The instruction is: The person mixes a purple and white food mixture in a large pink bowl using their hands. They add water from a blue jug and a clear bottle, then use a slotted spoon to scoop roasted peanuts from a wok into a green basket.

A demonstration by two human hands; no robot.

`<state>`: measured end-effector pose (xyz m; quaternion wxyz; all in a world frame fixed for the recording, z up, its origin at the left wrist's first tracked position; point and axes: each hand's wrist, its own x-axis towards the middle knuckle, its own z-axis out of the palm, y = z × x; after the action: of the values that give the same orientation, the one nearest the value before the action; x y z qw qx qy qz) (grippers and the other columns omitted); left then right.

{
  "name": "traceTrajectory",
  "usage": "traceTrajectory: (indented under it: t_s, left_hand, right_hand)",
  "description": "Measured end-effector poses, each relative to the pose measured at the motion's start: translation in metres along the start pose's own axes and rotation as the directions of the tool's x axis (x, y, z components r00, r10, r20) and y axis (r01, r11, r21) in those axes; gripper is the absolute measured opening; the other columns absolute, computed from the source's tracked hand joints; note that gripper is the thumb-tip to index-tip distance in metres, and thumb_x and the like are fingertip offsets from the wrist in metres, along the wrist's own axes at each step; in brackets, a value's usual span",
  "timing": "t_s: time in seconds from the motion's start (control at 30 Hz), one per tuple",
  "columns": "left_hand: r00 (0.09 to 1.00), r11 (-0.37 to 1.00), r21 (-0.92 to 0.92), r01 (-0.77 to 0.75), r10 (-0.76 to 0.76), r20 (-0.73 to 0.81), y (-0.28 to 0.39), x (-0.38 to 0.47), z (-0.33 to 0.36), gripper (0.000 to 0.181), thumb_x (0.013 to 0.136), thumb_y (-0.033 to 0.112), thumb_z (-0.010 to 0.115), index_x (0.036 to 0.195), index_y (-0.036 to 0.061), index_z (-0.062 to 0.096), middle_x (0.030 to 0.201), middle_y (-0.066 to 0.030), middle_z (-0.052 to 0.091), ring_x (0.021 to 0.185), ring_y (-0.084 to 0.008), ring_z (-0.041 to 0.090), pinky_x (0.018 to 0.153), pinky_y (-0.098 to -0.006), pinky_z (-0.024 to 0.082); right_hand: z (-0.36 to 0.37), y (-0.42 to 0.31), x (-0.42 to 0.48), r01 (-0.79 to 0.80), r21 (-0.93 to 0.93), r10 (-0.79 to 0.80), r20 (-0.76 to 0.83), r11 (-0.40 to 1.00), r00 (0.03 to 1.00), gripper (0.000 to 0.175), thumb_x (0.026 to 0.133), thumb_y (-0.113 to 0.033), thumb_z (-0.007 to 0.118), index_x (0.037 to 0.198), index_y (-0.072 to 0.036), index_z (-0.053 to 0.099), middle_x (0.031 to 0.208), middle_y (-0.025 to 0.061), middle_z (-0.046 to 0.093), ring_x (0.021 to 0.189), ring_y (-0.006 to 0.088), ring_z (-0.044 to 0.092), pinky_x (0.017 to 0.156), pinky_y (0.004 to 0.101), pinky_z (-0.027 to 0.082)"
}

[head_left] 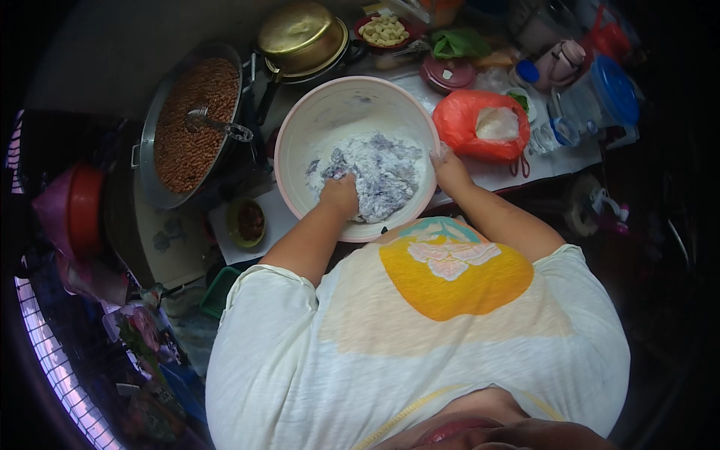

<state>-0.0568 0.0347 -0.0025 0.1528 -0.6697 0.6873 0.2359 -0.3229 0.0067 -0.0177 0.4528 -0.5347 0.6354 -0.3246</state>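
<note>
A large pale basin (306,121) with a pink rim stands in front of my body. It holds a crumbly purple dough mixture (388,174) dusted with white flour. My left hand (340,196) is curled into the left part of this mixture, its fingertips largely buried. At the basin's right side, my right hand (448,169) grips the rim. White residue coats some of its fingers.
Left of the basin is a wide metal pan (145,140) of brown beans or nuts with a ladle (216,125). A gold-lidded pot (304,34) stands behind. A red plastic bag (455,126) sits close by my right hand; lidded plastic containers (613,93) stand farther right. A small bowl (247,222) is front left.
</note>
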Motion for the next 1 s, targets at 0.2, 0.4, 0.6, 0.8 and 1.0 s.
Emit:
traceTrajectory:
  t_s: [0.2, 0.4, 0.6, 0.8, 1.0]
  left_hand:
    - [0.838, 0.916, -0.211, -0.342, 0.399, 0.374, -0.060, 0.035, -0.020, 0.036, 0.081, 0.022, 0.059, 0.114, 0.0096, 0.066, 0.113, -0.0237, 0.064, 0.104, -0.0361, 0.062, 0.090, -0.0381, 0.050]
    - [0.930, 0.996, -0.024, 0.091, -0.076, 0.359, -0.017, 0.024, -0.097, 0.055, 0.076, 0.042, 0.071, 0.115, 0.0027, 0.066, 0.114, -0.0199, 0.065, 0.109, -0.0329, 0.061, 0.091, -0.0395, 0.049]
    - [0.948, 0.953, 0.165, -0.254, 0.211, 0.238, 0.047, 0.021, -0.096, 0.083, 0.061, 0.048, 0.085, 0.126, 0.0050, 0.055, 0.118, -0.0190, 0.064, 0.114, -0.0361, 0.058, 0.097, -0.0434, 0.046]
    - [0.962, 0.949, 0.215, -0.230, 0.189, 0.195, 0.064, 0.044, -0.050, 0.059, 0.069, 0.032, 0.079, 0.117, 0.0071, 0.055, 0.118, -0.0149, 0.063, 0.117, -0.0386, 0.053, 0.097, -0.0496, 0.045]
    - [0.985, 0.975, 0.172, -0.142, 0.123, 0.120, 0.073, 0.051, -0.054, 0.051, 0.074, 0.024, 0.074, 0.120, 0.0100, 0.058, 0.119, -0.0130, 0.063, 0.117, -0.0360, 0.054, 0.098, -0.0457, 0.045]
  right_hand:
    - [0.006, 0.011, 0.012, 0.074, -0.106, -0.077, -0.026, 0.992, 0.997, 0.042, 0.097, -0.025, 0.050, 0.130, 0.000, 0.049, 0.119, 0.0278, 0.060, 0.113, 0.0416, 0.057, 0.096, 0.0439, 0.043]
    - [-0.004, -0.005, 0.010, -0.036, -0.094, 0.043, 0.075, 0.995, 0.996, 0.045, 0.096, -0.027, 0.051, 0.129, 0.005, 0.048, 0.120, 0.0290, 0.059, 0.114, 0.0418, 0.056, 0.096, 0.0438, 0.043]
    - [0.000, 0.006, 0.012, 0.013, -0.130, -0.013, 0.001, 0.991, 1.000, 0.049, 0.096, -0.028, 0.051, 0.133, 0.005, 0.046, 0.122, 0.0292, 0.058, 0.116, 0.0403, 0.056, 0.098, 0.0424, 0.043]
    - [0.002, 0.007, 0.011, -0.023, -0.067, 0.027, 0.059, 0.997, 0.998, 0.053, 0.096, -0.028, 0.050, 0.136, 0.006, 0.042, 0.126, 0.0294, 0.055, 0.119, 0.0406, 0.054, 0.102, 0.0414, 0.040]
    - [0.001, 0.016, 0.012, 0.030, -0.071, -0.028, 0.028, 0.997, 0.999, 0.051, 0.096, -0.028, 0.050, 0.135, 0.004, 0.043, 0.127, 0.0300, 0.054, 0.119, 0.0410, 0.053, 0.102, 0.0417, 0.040]
